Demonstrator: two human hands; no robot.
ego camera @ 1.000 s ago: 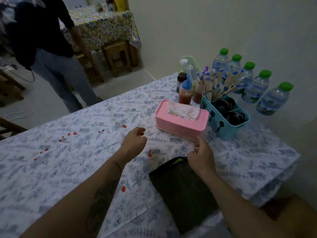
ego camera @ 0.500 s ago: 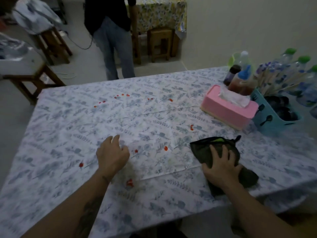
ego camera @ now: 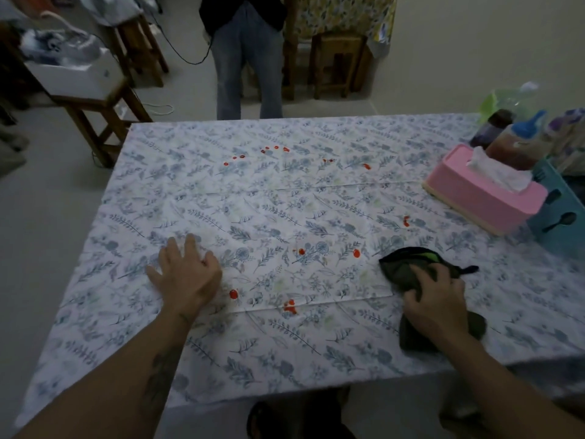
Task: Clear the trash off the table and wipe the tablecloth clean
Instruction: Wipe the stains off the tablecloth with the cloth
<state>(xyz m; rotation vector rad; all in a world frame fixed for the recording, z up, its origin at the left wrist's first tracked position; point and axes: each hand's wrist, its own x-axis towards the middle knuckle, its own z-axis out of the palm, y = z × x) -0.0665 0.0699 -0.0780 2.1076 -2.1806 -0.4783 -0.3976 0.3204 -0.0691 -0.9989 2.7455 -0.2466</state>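
A floral blue-and-white tablecloth (ego camera: 253,204) covers the table and carries several red sauce spots (ego camera: 290,305), some near the front and some at the far middle. A dark green cloth (ego camera: 408,267) lies crumpled at the front right. My right hand (ego camera: 433,299) presses on it with fingers curled into the fabric. Flat on the tablecloth at the front left rests my left hand (ego camera: 186,274), fingers spread, empty, just left of a red spot (ego camera: 233,294).
A pink tissue box (ego camera: 484,198) stands at the right, with sauce bottles (ego camera: 509,144) and a blue caddy (ego camera: 560,213) behind it. A person in jeans (ego camera: 248,58) stands at the table's far edge. Wooden stools (ego camera: 335,64) and a side table (ego camera: 95,99) stand beyond.
The view swung left off the tissue box. My right hand came down onto the green cloth and gripped it. My left hand opened and pressed flat on the tablecloth.
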